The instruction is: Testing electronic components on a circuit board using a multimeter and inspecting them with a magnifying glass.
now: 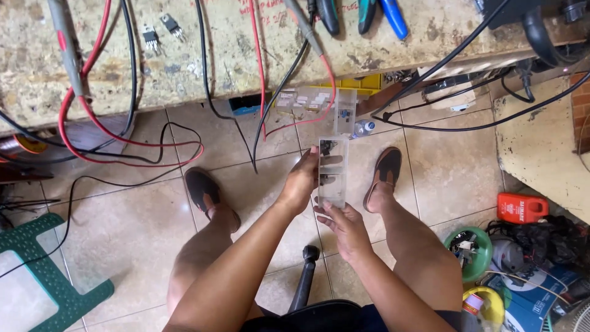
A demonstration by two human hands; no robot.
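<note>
Both my hands hold a clear plastic compartment box (332, 167) over the tiled floor between my knees. The box is long and narrow, with small dark parts in its sections, and its clear lid (345, 112) stands open at the far end. My left hand (302, 181) grips the box's left edge with the thumb on top. My right hand (344, 226) supports the near end from below. My feet, in dark sandals (201, 189), rest on the floor on either side.
A worn workbench (203, 49) runs across the top with red and black cables (92, 123), two small transistors (161, 29) and blue-handled tools (393, 17). A green stool (43, 270) sits left. A red container (521, 207), green bowl (470, 249) and clutter sit right.
</note>
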